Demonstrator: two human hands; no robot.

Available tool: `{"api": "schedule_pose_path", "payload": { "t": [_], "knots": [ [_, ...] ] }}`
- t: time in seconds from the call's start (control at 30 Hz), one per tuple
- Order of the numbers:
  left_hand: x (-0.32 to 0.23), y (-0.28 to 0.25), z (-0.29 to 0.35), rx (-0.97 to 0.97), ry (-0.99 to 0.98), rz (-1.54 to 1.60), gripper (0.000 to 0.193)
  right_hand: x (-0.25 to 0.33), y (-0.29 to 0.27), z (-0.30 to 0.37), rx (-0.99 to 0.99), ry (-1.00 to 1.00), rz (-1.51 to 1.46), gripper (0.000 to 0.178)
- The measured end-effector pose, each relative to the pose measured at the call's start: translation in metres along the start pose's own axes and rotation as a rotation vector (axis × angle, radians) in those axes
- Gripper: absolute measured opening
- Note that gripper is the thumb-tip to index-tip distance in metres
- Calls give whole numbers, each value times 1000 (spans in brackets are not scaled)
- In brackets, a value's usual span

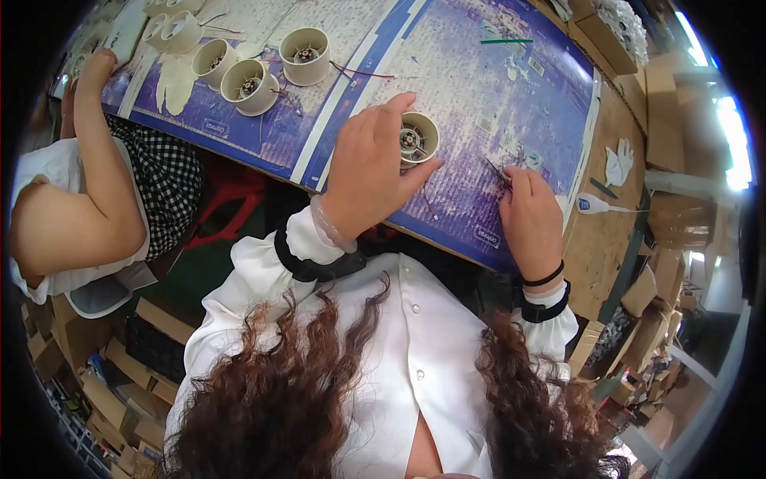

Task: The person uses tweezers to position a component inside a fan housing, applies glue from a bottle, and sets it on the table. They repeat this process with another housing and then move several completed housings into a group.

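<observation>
My left hand [365,164] is curled around a cream-white round housing [431,136], thumb at its near side and fingers along its left. Inside the housing sits a small motor with metallic parts, and thin wires trail from it toward the table's near edge. To the right, my right hand [533,209] is closed on a small slim metal tool [496,168], whose tip points up and left toward the housing. The fingers cover most of this tool, so its exact kind does not show.
Similar housings with motors and wires, one of them a white cup [305,57], stand at the far left. A green strip [507,41] lies at the back. Rightward are a white glove [618,164] and a white squeeze bottle [590,203]. A co-worker's arm [108,176] is at left.
</observation>
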State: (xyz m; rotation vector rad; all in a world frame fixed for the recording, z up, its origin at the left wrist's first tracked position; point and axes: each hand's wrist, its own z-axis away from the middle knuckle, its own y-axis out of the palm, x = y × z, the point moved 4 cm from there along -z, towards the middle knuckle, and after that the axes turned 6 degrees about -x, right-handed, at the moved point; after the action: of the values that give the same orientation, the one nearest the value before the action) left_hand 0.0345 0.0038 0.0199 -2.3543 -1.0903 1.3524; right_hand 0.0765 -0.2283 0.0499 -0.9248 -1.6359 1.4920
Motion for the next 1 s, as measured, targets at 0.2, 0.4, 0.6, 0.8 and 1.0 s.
{"api": "schedule_pose_path", "payload": {
  "t": [0.2, 0.4, 0.6, 0.8, 1.0],
  "knots": [
    [1, 0, 1, 4, -22, 3, 72, 11, -40, -2, -262, -3, -516, 14],
    [1, 1, 3, 3, -11, 9, 71, 15, -14, -1, -311, 74, -950, 12],
    [1, 2, 3, 2, -10, 0, 70, 24, -12, -10, -383, 114, -1031, 13],
    [0, 2, 3, 1, -48, 13, 70, 52, -26, -24, -509, -84, -1028, 15],
    [0, 1, 2, -44, -1, 19, 70, 66, -24, -37, -340, -140, -783, 14]
  ]
}}
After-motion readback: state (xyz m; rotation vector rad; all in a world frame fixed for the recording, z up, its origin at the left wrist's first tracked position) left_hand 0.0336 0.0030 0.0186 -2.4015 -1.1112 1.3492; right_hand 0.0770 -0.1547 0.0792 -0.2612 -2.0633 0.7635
